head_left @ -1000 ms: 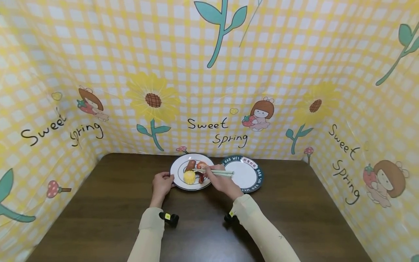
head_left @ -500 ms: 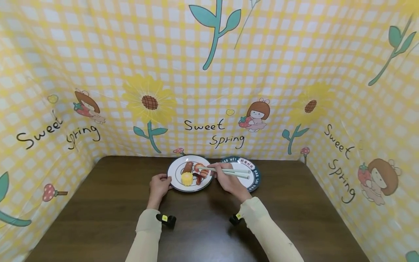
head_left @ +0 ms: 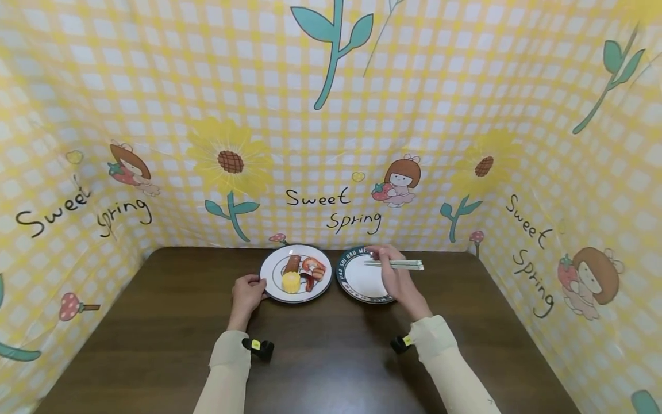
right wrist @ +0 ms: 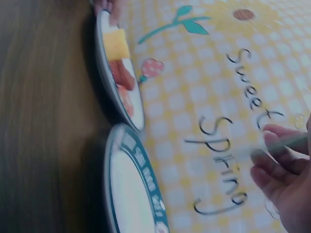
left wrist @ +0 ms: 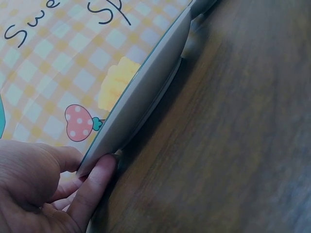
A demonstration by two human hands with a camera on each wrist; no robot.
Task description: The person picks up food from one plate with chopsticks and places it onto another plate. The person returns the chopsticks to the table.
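Note:
My left hand (head_left: 248,292) pinches the left edge of a white plate (head_left: 270,278) with a dark rim line; in the left wrist view the thumb is above the rim and a finger (left wrist: 95,187) underneath. On this plate lie a brown sausage-like piece (head_left: 292,263), a yellow piece (head_left: 291,282), an orange-and-white shrimp-like piece (head_left: 312,264) and a dark red curled piece (head_left: 310,282). My right hand (head_left: 398,279) holds pale green chopsticks (head_left: 410,265) above a second plate (head_left: 361,279), white with a lettered green rim. No food shows at the chopstick tips, which blur in the right wrist view.
Both plates stand side by side near the back edge of the dark wooden table (head_left: 320,356). A yellow checked cloth (head_left: 320,144) with printed flowers and letters rises behind and along both sides. Each wrist carries a black camera strap.
My right hand has moved right with the chopsticks, from over the food to over the green-rimmed plate. My left hand stays at the plate's edge. The whole view has shifted slightly.

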